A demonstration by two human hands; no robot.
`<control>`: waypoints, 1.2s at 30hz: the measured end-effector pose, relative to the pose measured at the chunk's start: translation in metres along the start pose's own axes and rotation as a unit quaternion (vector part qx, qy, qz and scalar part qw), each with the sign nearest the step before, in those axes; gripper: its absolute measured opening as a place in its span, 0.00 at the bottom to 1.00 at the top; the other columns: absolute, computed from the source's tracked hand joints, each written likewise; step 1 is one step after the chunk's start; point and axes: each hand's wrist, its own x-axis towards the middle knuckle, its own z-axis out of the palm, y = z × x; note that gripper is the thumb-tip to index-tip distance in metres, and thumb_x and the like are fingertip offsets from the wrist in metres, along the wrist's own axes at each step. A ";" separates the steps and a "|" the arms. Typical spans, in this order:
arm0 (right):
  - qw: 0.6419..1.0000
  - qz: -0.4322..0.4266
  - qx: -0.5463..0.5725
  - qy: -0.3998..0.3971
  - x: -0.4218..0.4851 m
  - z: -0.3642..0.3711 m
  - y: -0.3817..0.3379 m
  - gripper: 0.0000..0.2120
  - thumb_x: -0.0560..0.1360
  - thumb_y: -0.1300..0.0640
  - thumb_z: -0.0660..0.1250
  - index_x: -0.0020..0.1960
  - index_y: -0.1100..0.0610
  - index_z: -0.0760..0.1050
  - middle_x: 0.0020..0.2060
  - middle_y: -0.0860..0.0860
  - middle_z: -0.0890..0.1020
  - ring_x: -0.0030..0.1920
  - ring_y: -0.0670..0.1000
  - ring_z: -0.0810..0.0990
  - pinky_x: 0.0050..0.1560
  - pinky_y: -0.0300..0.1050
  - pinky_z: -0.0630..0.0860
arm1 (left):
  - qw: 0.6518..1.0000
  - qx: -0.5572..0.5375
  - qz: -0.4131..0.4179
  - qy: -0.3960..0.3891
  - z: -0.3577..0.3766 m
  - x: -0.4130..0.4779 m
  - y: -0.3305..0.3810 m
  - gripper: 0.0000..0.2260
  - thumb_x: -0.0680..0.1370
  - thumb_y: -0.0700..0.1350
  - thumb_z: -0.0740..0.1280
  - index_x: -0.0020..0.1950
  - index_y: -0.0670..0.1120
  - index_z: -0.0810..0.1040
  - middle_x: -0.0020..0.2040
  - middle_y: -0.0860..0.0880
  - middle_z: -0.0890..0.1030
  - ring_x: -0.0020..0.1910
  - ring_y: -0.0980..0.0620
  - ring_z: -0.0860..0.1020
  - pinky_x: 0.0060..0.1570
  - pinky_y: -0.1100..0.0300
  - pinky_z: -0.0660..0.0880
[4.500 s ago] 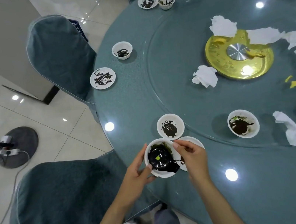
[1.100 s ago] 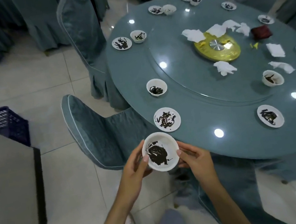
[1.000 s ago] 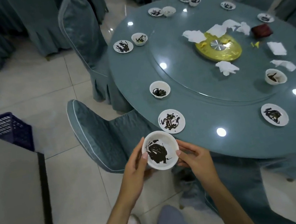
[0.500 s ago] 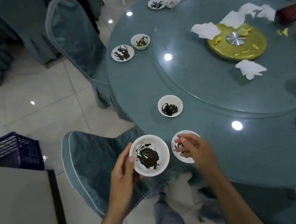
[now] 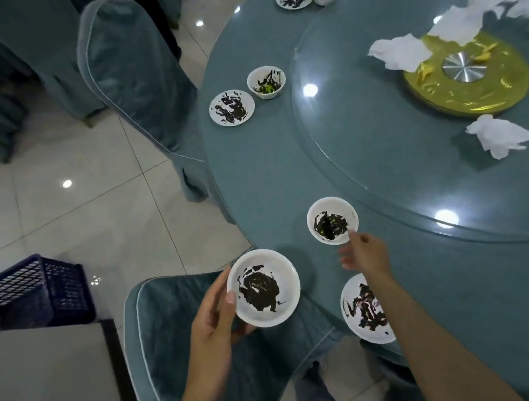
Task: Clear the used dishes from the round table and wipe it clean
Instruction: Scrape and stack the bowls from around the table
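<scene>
White round dish (image 5: 263, 287), smeared with dark sauce, gripped by left hand (image 5: 213, 326) off the near-left edge, above quilted teal chair (image 5: 175, 346); thumb on rim, fingers (image 5: 242, 333) curled beneath. Right hand (image 5: 365, 253) loosely spread, one fingertip (image 5: 352, 234) touching rim of small bowl (image 5: 332, 220): white, deep, dark residue inside, standing on round glossy teal surface (image 5: 270, 182) near its near edge. Flat smeared plate (image 5: 363, 309) nearer, partly under right forearm. Farther: far plate (image 5: 231, 107) beside far bowl (image 5: 266, 82). Glass turntable (image 5: 369, 149) with gold disc (image 5: 471, 91), crumpled white tissue (image 5: 499, 135). Dark mesh crate (image 5: 28, 293) on tiled floor, left.
</scene>
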 end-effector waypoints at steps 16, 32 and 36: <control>0.978 -0.131 0.114 0.118 -0.180 0.140 -0.035 0.10 0.84 0.57 0.61 0.46 0.58 0.76 0.35 0.54 0.81 0.31 0.48 0.75 0.31 0.40 0.69 | 0.989 -0.025 0.001 -0.146 -0.176 0.105 0.047 0.15 0.83 0.47 0.65 0.69 0.59 0.78 0.64 0.57 0.82 0.64 0.49 0.81 0.52 0.49 0.84; 0.979 -0.201 0.009 -0.036 -0.275 0.273 -0.089 0.12 0.84 0.52 0.62 0.49 0.57 0.79 0.34 0.52 0.80 0.32 0.49 0.75 0.36 0.47 0.72 | 0.976 0.000 0.009 -0.219 -0.234 0.182 0.103 0.17 0.83 0.49 0.65 0.72 0.56 0.77 0.67 0.55 0.80 0.65 0.51 0.80 0.55 0.44 0.83; 0.979 -0.194 0.060 0.007 -0.239 0.280 -0.095 0.10 0.83 0.55 0.66 0.63 0.47 0.76 0.40 0.52 0.83 0.36 0.48 0.80 0.34 0.40 0.75 | 0.973 0.015 0.014 -0.231 -0.217 0.212 0.108 0.16 0.85 0.45 0.63 0.72 0.54 0.77 0.66 0.55 0.81 0.64 0.52 0.81 0.51 0.50 0.84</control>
